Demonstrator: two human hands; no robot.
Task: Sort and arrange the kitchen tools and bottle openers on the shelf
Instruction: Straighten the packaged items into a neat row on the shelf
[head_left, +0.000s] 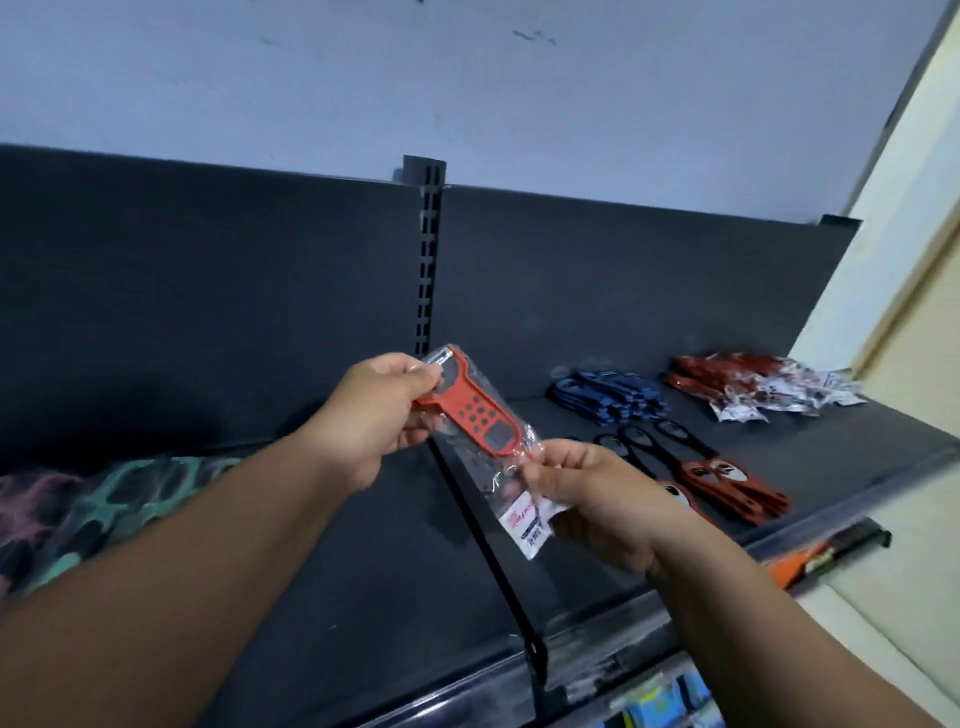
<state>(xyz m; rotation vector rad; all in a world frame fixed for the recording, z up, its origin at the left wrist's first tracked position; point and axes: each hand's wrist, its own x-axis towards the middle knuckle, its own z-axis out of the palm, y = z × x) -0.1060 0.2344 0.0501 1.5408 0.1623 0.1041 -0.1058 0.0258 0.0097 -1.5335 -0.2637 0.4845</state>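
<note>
Head view: two bare hands hold one red bottle opener (475, 410) in its clear bag above a dark shelf (831, 457).
Left hand (371, 410): fingers closed on the upper, metal-tipped end of the opener, through the plastic.
Right hand (587, 486): fingers pinched on the lower end of the bag (519, 499), near its white label; it grips the plastic, and I cannot tell whether it also touches the tool.
Long axis: the opener runs on a slant from upper left down to lower right, slung between the two hands, clear of the shelf.
Where it belongs, as I judge: the red bagged pile (763, 387) lies at the back right of the shelf, well apart from the hands, up and to the right.
Nearer hand: the right, so the carry would likely be its job, with the left letting go first.
Other groups: a blue stack (605, 397) just left of the red pile; black-looped openers with red bodies (727, 478) in a row near the front edge, just beyond the right hand.
Risk: the slack bag may fold or slip if held by the plastic alone.
Shelf: flat, dark, with a thin divider rail (483, 525) running front to back under the hands; its left section holds patterned cloth (93, 499).
Room: pale wall (467, 78) above the back panel; cream wall at right.
</note>
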